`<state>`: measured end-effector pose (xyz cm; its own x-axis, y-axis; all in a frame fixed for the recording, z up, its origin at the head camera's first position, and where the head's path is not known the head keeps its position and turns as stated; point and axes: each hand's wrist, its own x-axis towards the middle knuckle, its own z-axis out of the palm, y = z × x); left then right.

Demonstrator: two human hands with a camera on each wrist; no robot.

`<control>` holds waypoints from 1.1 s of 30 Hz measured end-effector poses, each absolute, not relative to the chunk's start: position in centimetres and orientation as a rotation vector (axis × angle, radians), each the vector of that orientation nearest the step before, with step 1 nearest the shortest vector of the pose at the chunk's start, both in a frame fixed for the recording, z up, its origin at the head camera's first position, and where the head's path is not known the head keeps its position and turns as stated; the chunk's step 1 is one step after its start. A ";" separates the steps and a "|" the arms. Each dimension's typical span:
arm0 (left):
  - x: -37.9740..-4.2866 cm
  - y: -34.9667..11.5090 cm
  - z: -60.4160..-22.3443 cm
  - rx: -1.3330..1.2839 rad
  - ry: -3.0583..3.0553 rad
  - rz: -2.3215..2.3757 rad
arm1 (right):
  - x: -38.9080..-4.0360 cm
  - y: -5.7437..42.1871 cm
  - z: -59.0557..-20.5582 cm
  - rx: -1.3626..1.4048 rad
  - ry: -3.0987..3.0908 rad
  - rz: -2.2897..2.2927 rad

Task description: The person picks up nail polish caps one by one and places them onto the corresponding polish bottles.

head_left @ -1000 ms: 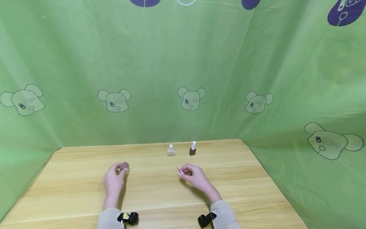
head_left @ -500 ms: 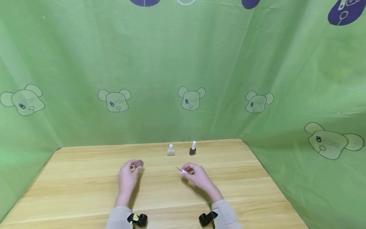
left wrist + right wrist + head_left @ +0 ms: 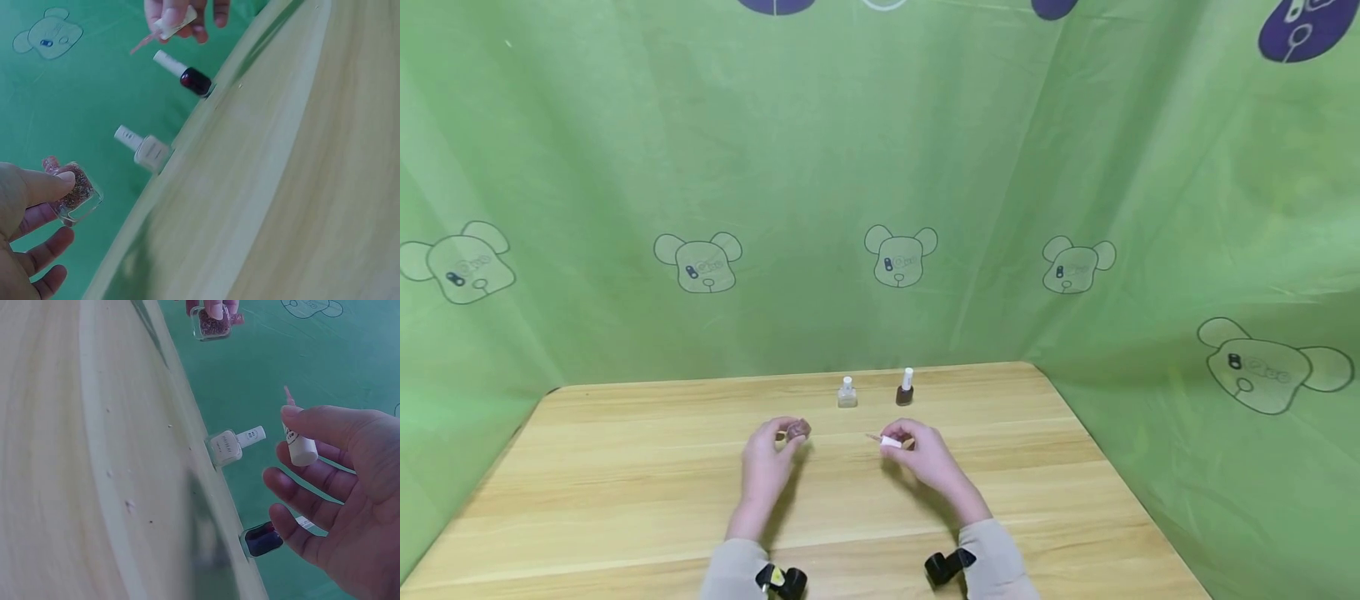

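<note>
My left hand (image 3: pixel 766 467) pinches an uncapped nail polish bottle (image 3: pixel 78 190) of clear glass with glittery pinkish-brown polish, its neck bare. Between thumb and fingers of my right hand (image 3: pixel 928 458) is the white brush cap (image 3: pixel 299 444), its pinkish brush (image 3: pixel 288 395) pointing left toward the bottle in the head view. A gap separates brush and bottle, and both are held above the table. Behind the hands stand two capped bottles: a pale nail polish bottle (image 3: pixel 847 393) and a dark red nail polish bottle (image 3: pixel 905 388).
The wooden table (image 3: pixel 625 483) reaches back to a green curtain (image 3: pixel 805 317) printed with bear heads, which also runs along both sides. Each sleeve carries a black wrist camera (image 3: pixel 790 582). The two standing bottles are near the table's back edge.
My left hand has moved right with the open bottle, closing much of the distance to the brush. My right hand has shifted slightly right and turned the cap more level.
</note>
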<state>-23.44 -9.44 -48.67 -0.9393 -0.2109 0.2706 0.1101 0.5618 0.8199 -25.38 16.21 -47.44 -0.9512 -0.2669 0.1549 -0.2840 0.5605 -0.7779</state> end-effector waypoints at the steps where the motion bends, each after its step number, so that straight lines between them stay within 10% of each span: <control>1: -23.4 -9.2 -48.6 0.071 -2.460 -1.331 | -25.4 16.2 -47.4 0.489 -2.751 1.380; 33: -22.5 -4.5 -48.9 -0.266 -2.502 -1.311 | -24.6 15.7 -45.3 0.525 -2.672 1.281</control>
<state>-22.52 -4.52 -48.89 -0.9368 0.0228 0.3491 0.3001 0.5656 0.7681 -24.55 15.65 -45.33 -0.9306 -0.2523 0.2651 -0.3647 0.5783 -0.7298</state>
